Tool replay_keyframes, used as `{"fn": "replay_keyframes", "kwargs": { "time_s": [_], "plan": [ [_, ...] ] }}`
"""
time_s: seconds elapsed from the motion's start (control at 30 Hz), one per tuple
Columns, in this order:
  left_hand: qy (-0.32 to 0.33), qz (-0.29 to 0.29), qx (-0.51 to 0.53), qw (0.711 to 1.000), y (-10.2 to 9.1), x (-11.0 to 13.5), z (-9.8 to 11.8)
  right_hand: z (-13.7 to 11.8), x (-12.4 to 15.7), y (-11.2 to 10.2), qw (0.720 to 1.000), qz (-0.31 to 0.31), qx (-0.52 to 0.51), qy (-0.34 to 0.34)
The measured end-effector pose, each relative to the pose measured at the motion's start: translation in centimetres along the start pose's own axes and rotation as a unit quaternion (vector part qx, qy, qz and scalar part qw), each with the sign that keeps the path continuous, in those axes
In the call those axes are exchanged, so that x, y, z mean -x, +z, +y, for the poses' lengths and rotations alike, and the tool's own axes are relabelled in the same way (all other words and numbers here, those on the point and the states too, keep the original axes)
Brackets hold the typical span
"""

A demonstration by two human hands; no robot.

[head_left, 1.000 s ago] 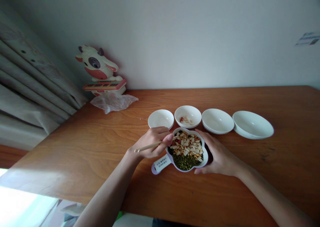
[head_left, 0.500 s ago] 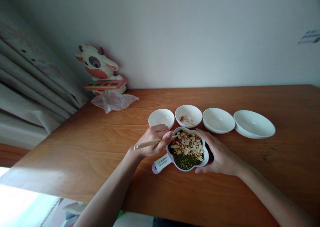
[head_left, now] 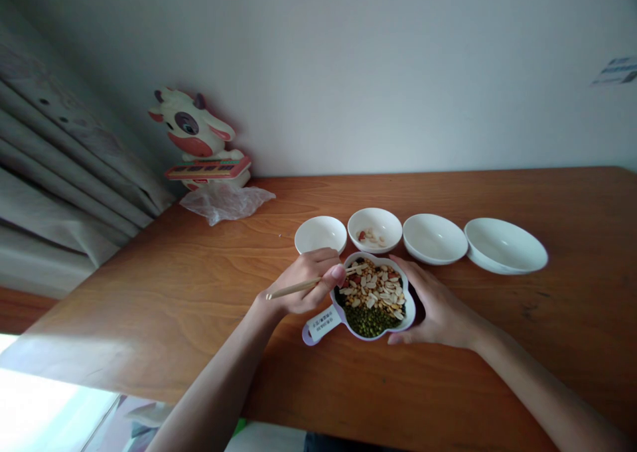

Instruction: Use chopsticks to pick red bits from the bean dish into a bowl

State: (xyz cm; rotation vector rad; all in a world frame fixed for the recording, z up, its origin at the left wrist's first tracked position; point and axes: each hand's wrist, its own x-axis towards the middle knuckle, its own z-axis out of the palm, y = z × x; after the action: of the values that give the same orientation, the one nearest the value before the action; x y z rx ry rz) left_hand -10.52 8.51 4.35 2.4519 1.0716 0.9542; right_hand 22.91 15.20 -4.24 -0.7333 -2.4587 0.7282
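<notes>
A flower-shaped white bowl point(head_left: 409, 306) with a labelled handle sits on the wooden table point(head_left: 199, 293), filled with mixed nuts, beans and green mung beans. My left hand point(head_left: 306, 283) is closed on a pair of wooden chopsticks point(head_left: 293, 287), their tips reaching into the bowl's left side. My right hand point(head_left: 438, 302) cups the bowl's right rim, fingers curved against it. Just behind stands a row of white dishes: an empty small bowl point(head_left: 320, 233), a small bowl with a few nuts point(head_left: 374, 229), then two wider empty bowls, one point(head_left: 434, 238) beside the other point(head_left: 504, 246).
A cow-shaped toy with a small keyboard point(head_left: 199, 140) stands at the table's back left, with a crumpled clear plastic bag point(head_left: 223, 202) in front of it. Curtains point(head_left: 60, 166) hang at the left. A white wall rises behind the table.
My left hand and the chopsticks have shifted only slightly at the bowl's left rim. The right hand and the bowls have stayed in place.
</notes>
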Motion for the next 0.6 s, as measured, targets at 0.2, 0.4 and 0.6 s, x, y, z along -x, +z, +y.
{"fn": "replay_keyframes", "kwargs": {
  "time_s": [0.2,0.4,0.6],
  "plan": [
    [0.043,0.013,-0.036,0.998,0.44,-0.48,0.25,-0.09,-0.07,-0.06,1.0,0.005,-0.004,-0.005],
    [0.038,0.004,-0.028,0.999,0.65,-0.55,0.34,-0.09,-0.11,-0.04,1.0,0.005,0.003,-0.006],
    [0.062,0.023,-0.027,0.997,0.81,-0.55,0.12,-0.19,-0.15,-0.08,1.0,0.002,0.004,-0.007]
  ]
}}
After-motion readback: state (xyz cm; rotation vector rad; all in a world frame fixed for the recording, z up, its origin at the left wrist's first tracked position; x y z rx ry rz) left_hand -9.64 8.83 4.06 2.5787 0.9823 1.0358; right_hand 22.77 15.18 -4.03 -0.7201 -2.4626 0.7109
